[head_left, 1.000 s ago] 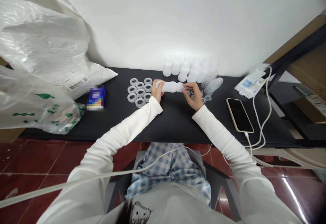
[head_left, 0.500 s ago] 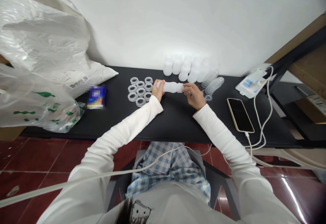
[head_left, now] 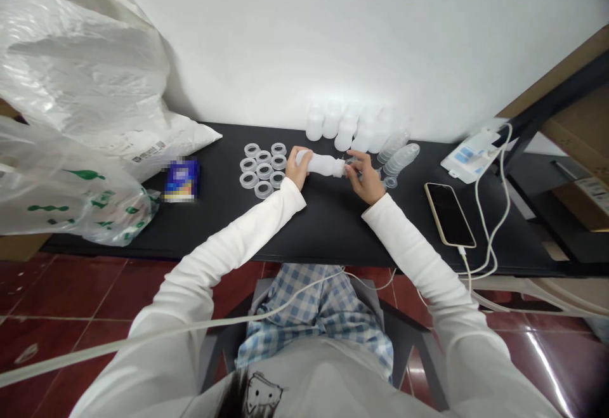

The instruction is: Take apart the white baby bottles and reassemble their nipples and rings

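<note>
My left hand (head_left: pixel 298 168) is wrapped round the base of a translucent white plastic bottle (head_left: pixel 323 164), which lies sideways above the black table. At the bottle's mouth, the thumb and fingertips of my right hand (head_left: pixel 365 177) are bent close together. What they pinch there, if anything, is too small and partly hidden. Left of my left hand lie several clear plastic rings (head_left: pixel 263 171) in rows. Behind my hands, more white bottles (head_left: pixel 346 132) stand against the wall. Stacks of clear nested domed caps (head_left: pixel 401 159) lie just beyond my right hand, with small clear pieces (head_left: pixel 390 182) beside them.
White plastic bags (head_left: pixel 109 101) and a blue packet (head_left: pixel 181 178) occupy the table's left side. A phone (head_left: pixel 450 215) with a charging cable (head_left: pixel 504 196) lies at the right, below a white power strip (head_left: pixel 471 155). Another cable (head_left: pixel 190 327) crosses above my lap.
My right fingers have shifted slightly at the bottle's mouth, the index finger now raised, and more of the neck shows. The bottle tilts a little more down to the right; my left hand keeps its grip.
</note>
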A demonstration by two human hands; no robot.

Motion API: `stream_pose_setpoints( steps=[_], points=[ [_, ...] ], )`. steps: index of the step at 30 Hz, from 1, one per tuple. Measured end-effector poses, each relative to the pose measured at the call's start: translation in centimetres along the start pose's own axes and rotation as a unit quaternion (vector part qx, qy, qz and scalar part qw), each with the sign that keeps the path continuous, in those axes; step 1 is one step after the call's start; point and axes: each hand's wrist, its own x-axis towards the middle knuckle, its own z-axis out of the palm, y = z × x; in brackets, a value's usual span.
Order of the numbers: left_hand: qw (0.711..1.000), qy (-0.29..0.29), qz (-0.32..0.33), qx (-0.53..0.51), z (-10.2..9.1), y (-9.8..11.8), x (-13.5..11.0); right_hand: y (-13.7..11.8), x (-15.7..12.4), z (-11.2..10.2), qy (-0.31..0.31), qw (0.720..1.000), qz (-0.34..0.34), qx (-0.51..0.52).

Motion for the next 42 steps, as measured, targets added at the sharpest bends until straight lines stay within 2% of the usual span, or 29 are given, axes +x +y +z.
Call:
stream_pose_setpoints(
  steps=[4,9,14,16,21,24,30,37,39,42],
  points=[
    [1.0,0.0,0.002,0.01,-0.1,-0.2,0.1,-0.2,0.0,0.1,-0.027,0.999,0.009,-0.04],
    [1.0,0.009,-0.021,-0.001,0.0,-0.4,0.3,-0.1,0.3,0.0,-0.035,0.987,-0.049,-0.147],
    [1.0,0.009,-0.001,-0.008,0.0,-0.4,0.1,0.1,0.4,0.0,-0.035,0.983,-0.087,-0.16],
    [0.999,-0.002,0.044,-0.008,-0.2,-0.2,-0.2,0.3,0.3,0.0,-0.038,0.984,-0.084,-0.151],
    [0.974,-0.031,0.223,0.015,-0.6,0.6,-1.1,0.7,0.3,0.0,-0.055,0.989,-0.066,-0.117],
    [0.96,-0.038,0.277,0.025,-0.7,0.9,-1.5,0.5,0.2,-0.1,-0.056,0.99,-0.063,-0.113],
    [0.974,-0.006,0.224,0.034,-0.3,1.1,-1.6,0.2,0.2,-0.2,-0.03,0.991,-0.063,-0.11],
    [0.994,0.023,0.105,-0.005,-0.2,0.2,-0.8,0.3,0.3,0.2,-0.045,0.99,-0.076,-0.106],
    [0.995,0.024,0.092,-0.01,-0.2,0.0,-0.8,0.2,0.2,0.0,-0.046,0.99,-0.077,-0.107],
    [0.994,0.018,0.108,-0.004,-0.2,0.0,-1.0,-0.1,0.1,-0.3,-0.035,0.99,-0.074,-0.117]
  ],
)
